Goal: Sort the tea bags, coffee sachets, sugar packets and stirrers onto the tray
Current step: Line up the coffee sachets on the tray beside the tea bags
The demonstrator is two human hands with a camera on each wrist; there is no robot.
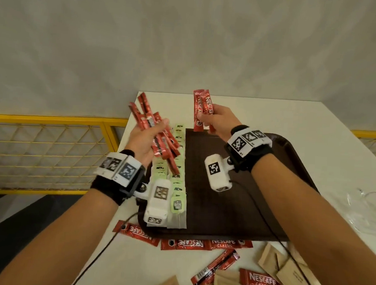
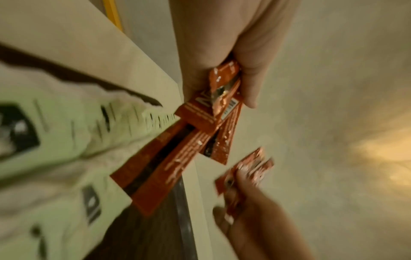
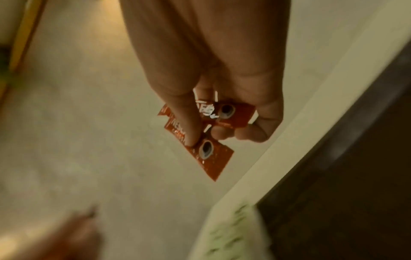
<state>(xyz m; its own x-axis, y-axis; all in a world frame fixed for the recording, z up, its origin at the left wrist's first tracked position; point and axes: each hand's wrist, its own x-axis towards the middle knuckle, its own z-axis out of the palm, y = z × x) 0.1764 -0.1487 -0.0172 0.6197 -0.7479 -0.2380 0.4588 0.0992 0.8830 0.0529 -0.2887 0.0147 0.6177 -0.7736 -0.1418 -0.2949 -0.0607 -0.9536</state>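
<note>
A dark brown tray point(image 1: 234, 205) lies on the white table point(image 1: 293, 117). Green-tagged tea bags point(image 1: 178, 185) run in rows along the tray's left side. My left hand point(image 1: 148, 138) hovers over those rows and grips a fanned bundle of several red coffee sachets point(image 1: 159, 138), seen close in the left wrist view as red coffee sachets point(image 2: 184, 144). My right hand point(image 1: 216, 120) is raised over the tray's far edge and pinches upright red coffee sachets point(image 1: 200, 110); the right wrist view shows two of these red sachets point(image 3: 213, 133) under my thumb.
More red coffee sachets point(image 1: 199, 244) and brown sugar packets point(image 1: 285, 267) lie loose on the table in front of the tray. Crumpled clear plastic point(image 1: 366, 206) sits at the right. A yellow mesh railing point(image 1: 51, 152) stands left of the table. Cables cross the tray.
</note>
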